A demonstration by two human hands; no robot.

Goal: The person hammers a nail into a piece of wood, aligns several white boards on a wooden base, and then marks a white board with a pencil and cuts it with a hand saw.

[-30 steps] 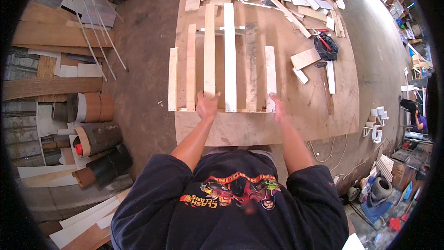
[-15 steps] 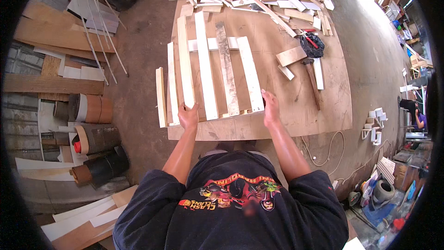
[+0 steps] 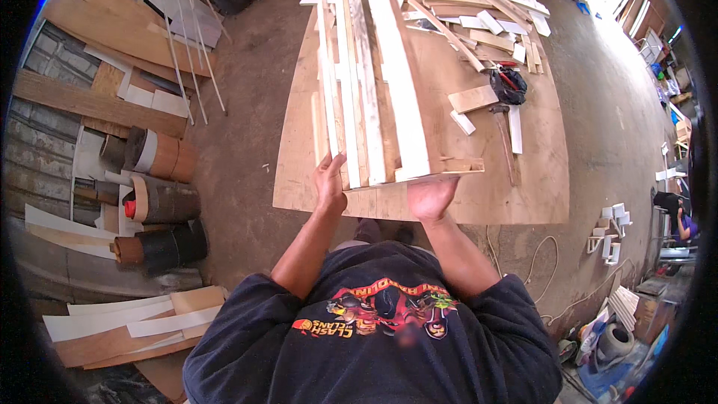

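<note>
Over the table point(image 3: 538, 191), near its front edge, holds a frame point(image 3: 406, 90) tilted up on the right. Grips its near end toward the left with the left hand point(image 3: 330, 187); supports the near right corner from below with the right hand point(image 3: 434, 198), cannot tell whether closed.

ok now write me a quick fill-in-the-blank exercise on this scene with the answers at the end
1. The left hand and the right hand both touch a slatted frame made of ____.
2. On the table, the hammer lies to the ____ of the frame.
3. The bag just beyond the hammer's head is coloured ____.
4. The thick rolls lie to the ____ of the table.

Missing words: wood; right; black; left
</note>
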